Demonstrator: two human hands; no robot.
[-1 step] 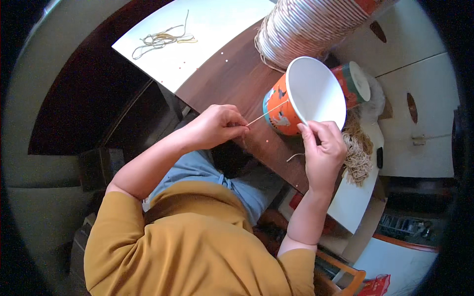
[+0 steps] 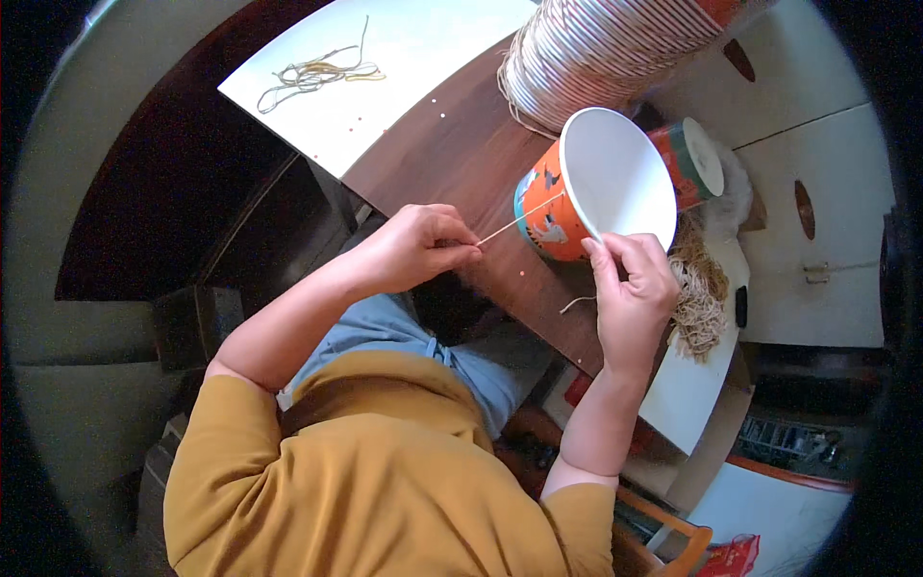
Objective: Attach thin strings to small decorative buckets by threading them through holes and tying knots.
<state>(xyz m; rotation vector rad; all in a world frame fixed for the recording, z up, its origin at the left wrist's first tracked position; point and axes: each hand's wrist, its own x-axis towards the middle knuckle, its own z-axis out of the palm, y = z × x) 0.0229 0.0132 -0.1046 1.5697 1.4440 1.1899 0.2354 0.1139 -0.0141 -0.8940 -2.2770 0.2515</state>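
A paper bucket [image 2: 550,197], orange outside with printed pictures and white inside, stands tilted on the brown tabletop with its open mouth turned toward the right. My right hand [image 2: 635,293] pinches its near rim between thumb and fingers. From the bucket's outer wall a thin beige string [image 2: 504,231] runs taut to my left hand [image 2: 418,248], whose thumb and fingertips are pressed together on it. How the string joins the wall cannot be made out. A short loose string end [image 2: 577,304] lies on the table beside my right wrist.
Beyond the bucket rises a large cylinder [image 2: 606,62] wound closely with pale cord. A second orange and green tub [image 2: 685,163] is behind the bucket, near a heap of beige twine [image 2: 700,303]. Tangled cords [image 2: 322,74] lie on the white tabletop [image 2: 413,43]. Cabinet doors [image 2: 817,183] close off the right.
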